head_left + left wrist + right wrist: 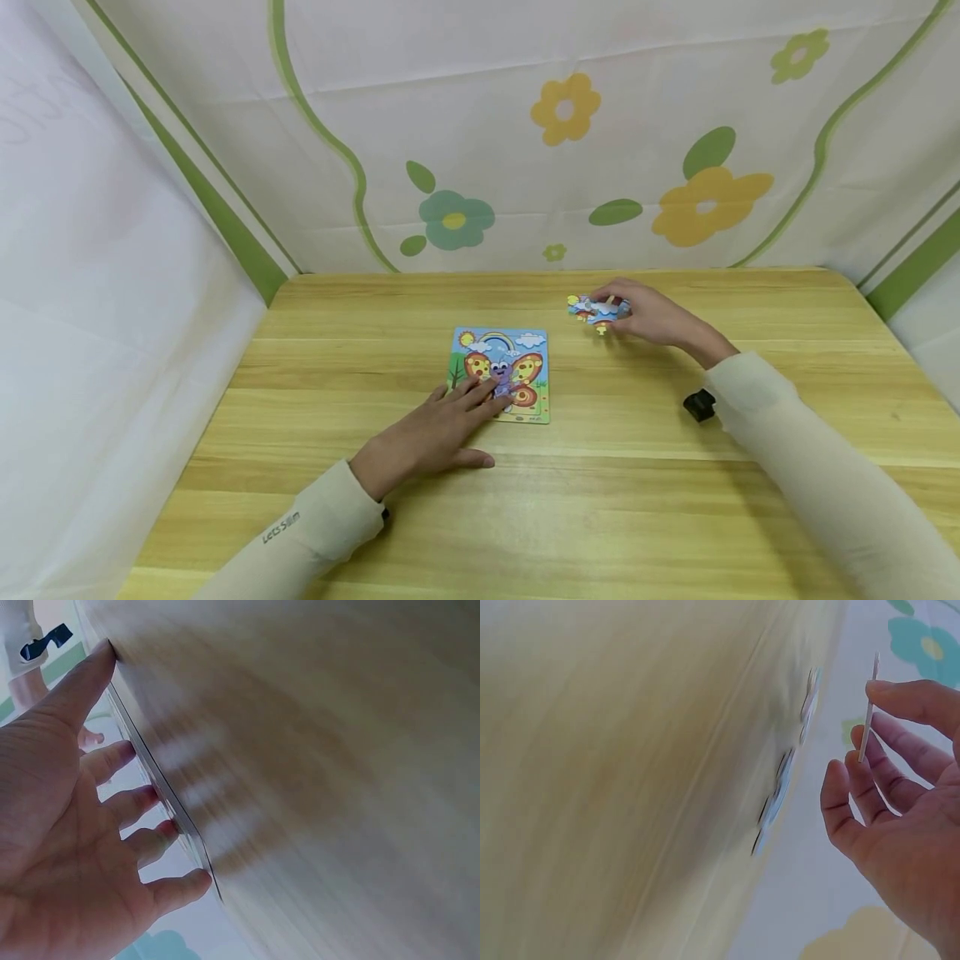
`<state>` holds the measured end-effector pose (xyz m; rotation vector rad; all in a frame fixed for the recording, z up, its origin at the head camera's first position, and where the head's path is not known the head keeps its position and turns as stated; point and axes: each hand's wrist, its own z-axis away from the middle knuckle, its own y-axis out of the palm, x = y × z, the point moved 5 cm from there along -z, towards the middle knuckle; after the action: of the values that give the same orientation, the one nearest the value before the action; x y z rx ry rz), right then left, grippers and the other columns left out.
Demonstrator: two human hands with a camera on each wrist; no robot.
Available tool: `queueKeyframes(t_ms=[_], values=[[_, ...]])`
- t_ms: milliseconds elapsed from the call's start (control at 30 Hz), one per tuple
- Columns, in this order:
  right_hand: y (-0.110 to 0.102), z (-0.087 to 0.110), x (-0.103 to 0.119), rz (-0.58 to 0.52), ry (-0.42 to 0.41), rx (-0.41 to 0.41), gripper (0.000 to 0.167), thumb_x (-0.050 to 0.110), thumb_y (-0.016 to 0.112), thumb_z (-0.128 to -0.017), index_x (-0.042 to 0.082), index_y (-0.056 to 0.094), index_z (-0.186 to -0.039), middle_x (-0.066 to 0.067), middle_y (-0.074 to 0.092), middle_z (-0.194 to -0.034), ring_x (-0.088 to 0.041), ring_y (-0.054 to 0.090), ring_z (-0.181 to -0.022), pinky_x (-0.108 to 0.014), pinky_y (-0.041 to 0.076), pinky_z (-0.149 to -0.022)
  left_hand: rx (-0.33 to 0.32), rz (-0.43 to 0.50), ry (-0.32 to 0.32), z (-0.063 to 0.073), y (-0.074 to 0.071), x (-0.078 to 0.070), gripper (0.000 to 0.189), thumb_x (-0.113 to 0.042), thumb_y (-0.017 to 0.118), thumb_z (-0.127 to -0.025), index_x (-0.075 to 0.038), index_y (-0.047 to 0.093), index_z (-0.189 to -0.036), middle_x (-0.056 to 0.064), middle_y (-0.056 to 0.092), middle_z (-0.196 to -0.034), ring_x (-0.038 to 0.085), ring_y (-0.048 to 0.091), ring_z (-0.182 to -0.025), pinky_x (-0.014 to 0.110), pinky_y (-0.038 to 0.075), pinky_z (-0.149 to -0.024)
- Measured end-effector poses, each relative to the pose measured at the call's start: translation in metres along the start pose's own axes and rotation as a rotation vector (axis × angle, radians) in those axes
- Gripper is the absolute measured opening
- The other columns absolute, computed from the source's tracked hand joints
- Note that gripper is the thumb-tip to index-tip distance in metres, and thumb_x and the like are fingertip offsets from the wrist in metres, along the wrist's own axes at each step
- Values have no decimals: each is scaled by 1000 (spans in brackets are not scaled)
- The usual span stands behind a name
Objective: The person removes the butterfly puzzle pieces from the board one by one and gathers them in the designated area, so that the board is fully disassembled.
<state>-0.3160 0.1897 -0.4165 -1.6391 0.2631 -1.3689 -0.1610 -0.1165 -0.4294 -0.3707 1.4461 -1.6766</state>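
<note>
A square butterfly jigsaw board (pixel 531 342) lies flat on the table. My left hand (pixel 442 425) rests on its lower left part with fingers spread and fairly straight, hiding that part of the picture. The left wrist view has the left fingertips (pixel 142 796) touching the board along its edge. My right hand (pixel 648 315) is over a small heap of loose puzzle pieces (pixel 581 308) behind and to the right of the board. Between thumb and fingers it pinches one thin puzzle piece (pixel 868 712), seen edge-on, apart from the pieces on the table.
The wooden table (pixel 360 333) reaches back to a flower-printed cloth (pixel 495 108), and another white cloth (pixel 97 250) hangs on the left. A black strap piece (pixel 699 406) shows at the right wrist.
</note>
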Motion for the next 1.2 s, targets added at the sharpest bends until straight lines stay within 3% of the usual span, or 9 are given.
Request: queueKeyframes(t_ms=[633,1200], values=[[-36,28,-56,3,85,5,43,-2,64,-99,-7,58,-141,-28,52,-144,-43,51,-123,-57,46,-97,11,11,-6,0,3,-1,83,-56,61,-101,-27,22,-169,5,13,-178,35,13,-164,68,21,-126],[-48,36,-90,21,167,-10,45,-1,65,-99,-8,57,-142,-32,51,-143,-46,52,-124,-61,44,-102,10,4,1,-1,2,-1,83,-55,61,-102,-26,22,-169,5,12,-178,35,13,-164,69,21,-126]])
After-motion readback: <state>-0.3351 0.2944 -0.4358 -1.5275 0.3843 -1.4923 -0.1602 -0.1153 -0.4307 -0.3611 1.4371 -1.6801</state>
